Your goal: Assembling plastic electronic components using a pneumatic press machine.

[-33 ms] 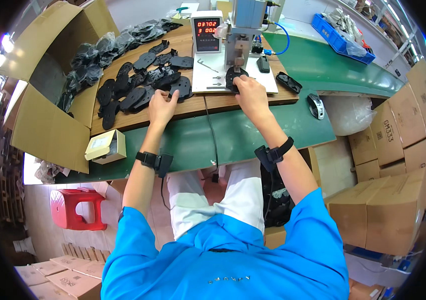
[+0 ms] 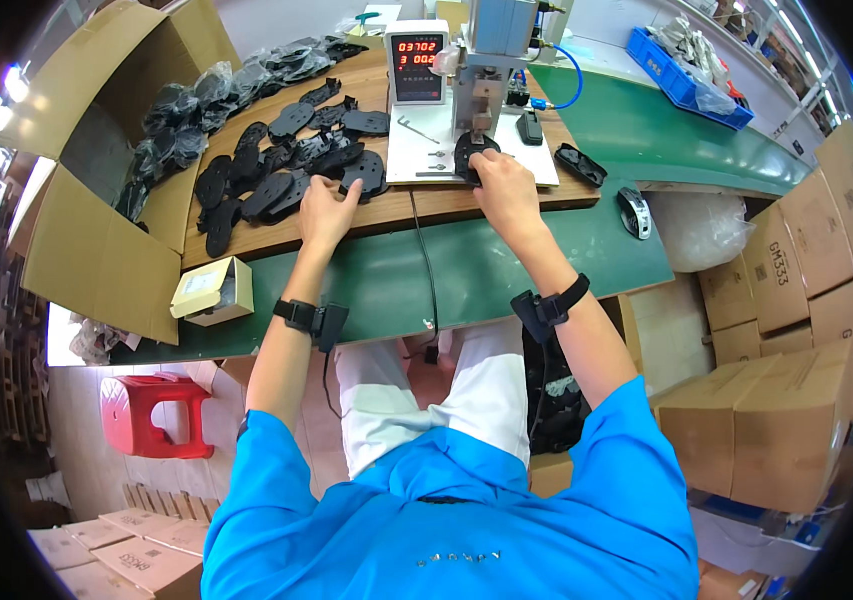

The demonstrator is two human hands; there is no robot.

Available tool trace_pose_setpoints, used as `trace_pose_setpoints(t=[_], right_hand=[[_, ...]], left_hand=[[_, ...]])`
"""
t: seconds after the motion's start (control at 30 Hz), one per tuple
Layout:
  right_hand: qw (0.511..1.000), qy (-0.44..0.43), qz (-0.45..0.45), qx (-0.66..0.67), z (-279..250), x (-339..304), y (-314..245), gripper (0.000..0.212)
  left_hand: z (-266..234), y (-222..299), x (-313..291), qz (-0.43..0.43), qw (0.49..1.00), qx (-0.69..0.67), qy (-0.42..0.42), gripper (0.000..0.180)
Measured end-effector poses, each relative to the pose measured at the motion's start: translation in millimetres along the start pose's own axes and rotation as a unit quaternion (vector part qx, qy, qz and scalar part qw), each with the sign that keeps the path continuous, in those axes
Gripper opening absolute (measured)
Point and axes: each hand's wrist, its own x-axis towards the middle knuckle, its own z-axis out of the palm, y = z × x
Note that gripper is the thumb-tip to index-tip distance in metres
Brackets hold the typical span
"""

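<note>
Hardly anything is shifted since the earlier frame. Head view: black plate (image 2: 463, 160) is gripped at its edge by right hand (image 2: 506, 192) under the press (image 2: 480, 95), upper centre. Left hand (image 2: 327, 212) is placed half-curled by the black parts (image 2: 334, 159), upper left; grasp there can't be told.

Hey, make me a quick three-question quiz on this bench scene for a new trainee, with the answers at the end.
1. Which hand is at the flat black plastic part beneath the grey metal press?
2. The left hand is nearest to: A) a blue plastic crate; B) a pile of flat black plastic parts; C) a cream cardboard box.
3. True or false: the red plastic stool stands on the floor, to the person's left.

Key:
1. The right hand.
2. B.
3. True.
</note>
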Motion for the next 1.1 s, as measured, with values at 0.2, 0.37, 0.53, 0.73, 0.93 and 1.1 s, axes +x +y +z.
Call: trace_pose_setpoints(t=[0.2,0.37,0.53,0.73,0.93,1.1], right_hand=[[1.000,-0.005,-0.008,0.009,-3.2,2.2,-8.3,0.018],[1.000,0.003,0.006,-0.004,-0.2,-0.9,2.6,0.019],[1.000,-0.002,0.007,-0.012,0.1,0.5,3.1,0.025],[1.000,0.008,0.005,-0.013,1.3,1.0,-0.4,0.018],[1.000,0.002,-0.001,-0.013,-0.3,1.0,-1.2,0.016],[1.000,0.003,0.006,-0.014,1.5,0.0,-3.2,0.015]], left_hand=[[-12.7,-16.0,12.9,0.016,0.999,-0.051,-0.010,0.048],[-52.8,12.3,-11.8,0.144,0.981,-0.130,0.024,0.023],[-83.4,2.1,-55.5,0.305,0.952,0.016,0.004,0.029],[-78.6,-2.2,-97.7,0.366,0.925,0.047,-0.085,0.050],[-72.4,5.4,-101.2,0.382,0.920,0.049,-0.076,0.052],[-70.1,20.5,-93.8,0.413,0.910,-0.009,-0.042,0.059]])
